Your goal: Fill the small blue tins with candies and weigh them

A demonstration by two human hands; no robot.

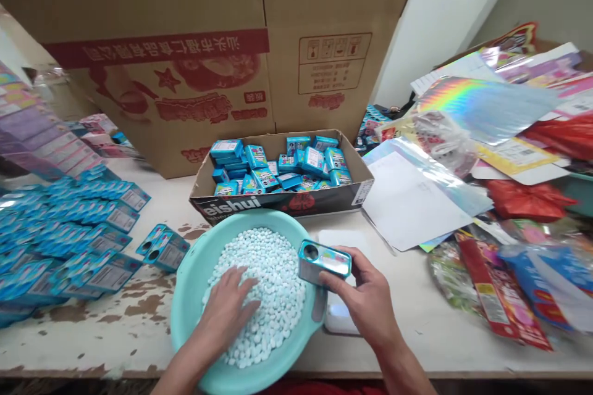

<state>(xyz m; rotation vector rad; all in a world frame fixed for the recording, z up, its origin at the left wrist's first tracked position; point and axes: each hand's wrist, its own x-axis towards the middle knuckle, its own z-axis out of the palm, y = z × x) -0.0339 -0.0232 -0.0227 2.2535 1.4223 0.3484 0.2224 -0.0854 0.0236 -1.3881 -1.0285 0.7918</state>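
A turquoise plastic basin (185, 296) stands at the table's front edge, holding a heap of small pale blue-white tablets (273, 308). My left hand (229, 305) lies palm down on the tablets with its fingers spread; what is beneath the palm is hidden. Over the basin's right rim, my right hand (365, 296) grips a small blue tin (324, 259) between thumb and fingers. The tin is tilted, showing a dark round spot at its left end and shiny metal edges. Behind the basin, a cardboard tray (282, 203) holds several small blue tins (264, 179).
Rows of blue boxes (92, 241) cover the left side, with a few apart (164, 248) beside the basin. A white device (343, 315) sits under my right hand. A big carton (208, 6) rises behind. Papers (417, 197) and candy packets (500, 296) crowd the right.
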